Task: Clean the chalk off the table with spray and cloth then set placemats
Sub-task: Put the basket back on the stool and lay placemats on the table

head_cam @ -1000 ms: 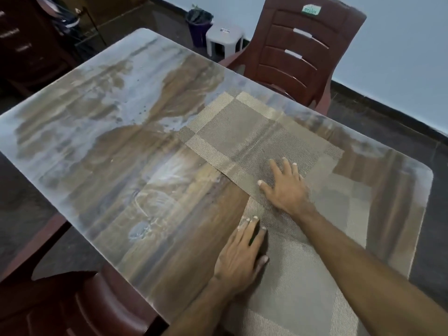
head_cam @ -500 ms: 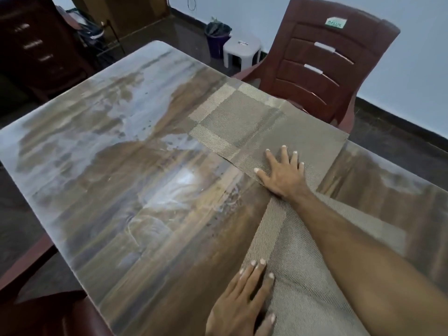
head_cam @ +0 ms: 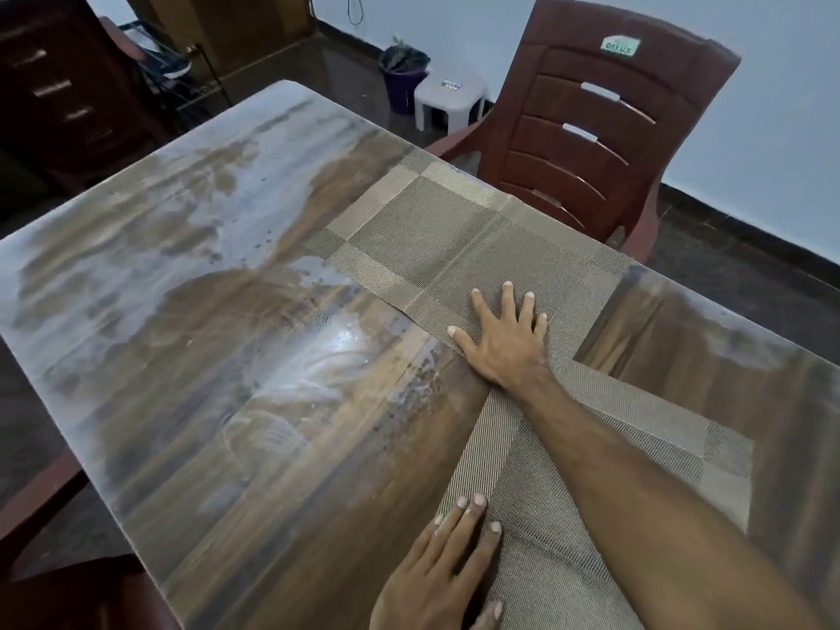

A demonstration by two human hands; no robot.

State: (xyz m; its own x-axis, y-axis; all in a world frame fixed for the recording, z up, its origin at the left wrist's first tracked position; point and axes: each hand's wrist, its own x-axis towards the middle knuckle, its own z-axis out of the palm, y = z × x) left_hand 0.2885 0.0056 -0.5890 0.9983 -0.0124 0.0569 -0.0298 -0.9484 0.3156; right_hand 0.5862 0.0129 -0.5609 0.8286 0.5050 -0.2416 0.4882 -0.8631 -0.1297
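Note:
Two woven beige placemats lie on the glossy wooden table. The far placemat reaches the table's far edge in front of a chair. My right hand presses flat on its near part, fingers spread straight. The near placemat runs toward me under my right forearm, its corner overlapping the far one. My left hand rests flat on the near mat's left border, fingers straight. Wet smears and white chalk residue show on the tabletop left of the mats.
A maroon plastic chair stands at the table's far side. Behind it are a white stool and a purple bin. Another maroon chair sits at the lower left. Dark drawers stand at the far left.
The far placemat has slid away toward the far edge under my right hand. My left hand has drawn back toward me along the near mat's left border.

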